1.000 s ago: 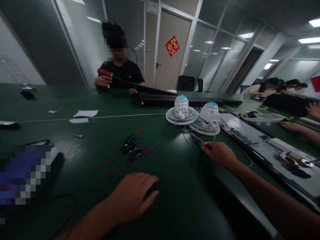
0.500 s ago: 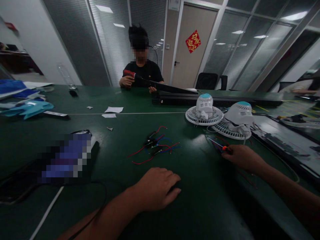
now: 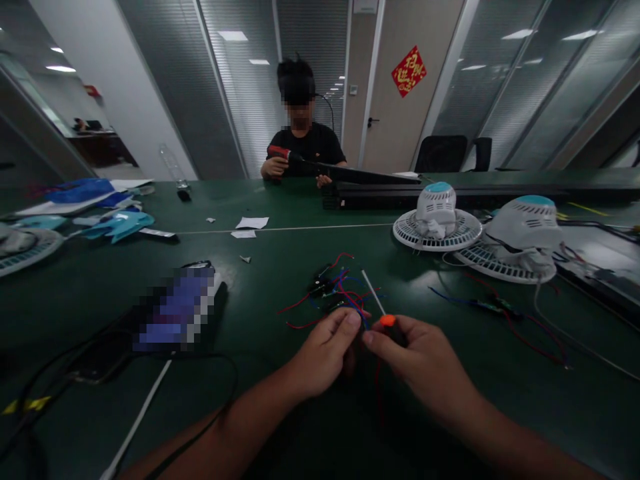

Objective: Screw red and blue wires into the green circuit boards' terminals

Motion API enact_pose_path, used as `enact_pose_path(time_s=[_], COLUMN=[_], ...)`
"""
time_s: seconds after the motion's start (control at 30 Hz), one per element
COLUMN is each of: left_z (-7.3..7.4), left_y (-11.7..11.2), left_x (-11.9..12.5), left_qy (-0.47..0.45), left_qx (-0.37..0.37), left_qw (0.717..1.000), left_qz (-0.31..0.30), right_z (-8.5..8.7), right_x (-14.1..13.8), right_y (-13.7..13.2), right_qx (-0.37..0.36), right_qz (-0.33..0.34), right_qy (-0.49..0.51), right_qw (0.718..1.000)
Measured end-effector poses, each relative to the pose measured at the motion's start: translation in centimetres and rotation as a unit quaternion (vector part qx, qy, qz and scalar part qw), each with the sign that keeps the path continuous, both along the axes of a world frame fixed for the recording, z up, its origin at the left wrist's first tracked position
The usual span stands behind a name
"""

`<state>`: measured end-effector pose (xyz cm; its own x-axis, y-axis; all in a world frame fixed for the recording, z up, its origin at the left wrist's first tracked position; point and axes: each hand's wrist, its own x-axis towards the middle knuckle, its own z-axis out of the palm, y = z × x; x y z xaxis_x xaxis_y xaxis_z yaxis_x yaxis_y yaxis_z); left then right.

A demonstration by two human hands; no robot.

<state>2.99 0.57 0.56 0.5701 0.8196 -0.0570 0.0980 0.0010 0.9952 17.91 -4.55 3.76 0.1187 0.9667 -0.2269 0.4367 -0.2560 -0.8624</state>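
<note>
In front of me, my left hand (image 3: 330, 347) is closed, thumb against fingers, on thin red and blue wires (image 3: 361, 312). What its fingers cover is hidden. My right hand (image 3: 430, 363) is wrapped round a screwdriver (image 3: 388, 321) with an orange and black handle, its shaft slanting up and left. Its thumb and fingertips meet the same wires close to my left hand. Just beyond lie small dark circuit boards (image 3: 323, 287) with red and blue leads. Another wired board (image 3: 495, 303) rests to the right of my right hand.
Two white fan-like housings (image 3: 437, 217) with turquoise tops stand at the right. A blurred-screen device (image 3: 177, 307) with cables lies at the left. Paper scraps (image 3: 251, 223) and a bottle (image 3: 174, 170) are farther back. Across the table a person (image 3: 303, 143) holds a red drill (image 3: 280, 153).
My right hand has come left with the screwdriver, next to my left hand. My left hand, earlier resting on the table, now pinches wires. The view has turned left.
</note>
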Motion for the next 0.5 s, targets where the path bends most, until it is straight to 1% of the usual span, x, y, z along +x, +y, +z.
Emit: enact_pose_path(time_s=[0.1, 0.17, 0.27, 0.37, 0.47, 0.5], left_z=[-0.3, -0.4, -0.5, -0.2, 0.0, 0.0], left_y=[0.0, 0.2, 0.7, 1.1, 1.3, 1.3], left_x=[-0.2, -0.4, -0.6, -0.8, -0.8, -0.8], left_qy=[-0.047, -0.071, -0.102, -0.140, -0.164, -0.167], left_qx=[-0.017, -0.035, -0.084, -0.127, -0.158, -0.166], left_qw=[0.998, 0.994, 0.986, 0.975, 0.967, 0.966], left_qz=[0.049, 0.077, 0.105, 0.119, 0.113, 0.109], right_z=[-0.6, -0.8, -0.8, -0.9, -1.4, -1.6], right_x=[-1.5, -1.5, -0.7, 0.4, 1.7, 2.1], right_y=[0.0, -0.3, -1.5, -3.1, -4.2, -4.5], right_qx=[0.003, 0.005, 0.017, 0.028, 0.052, 0.061], right_qz=[0.016, 0.010, -0.020, -0.035, -0.018, 0.000], right_qy=[0.062, 0.090, 0.116, 0.106, 0.077, 0.062], right_qw=[0.998, 0.996, 0.993, 0.993, 0.995, 0.996])
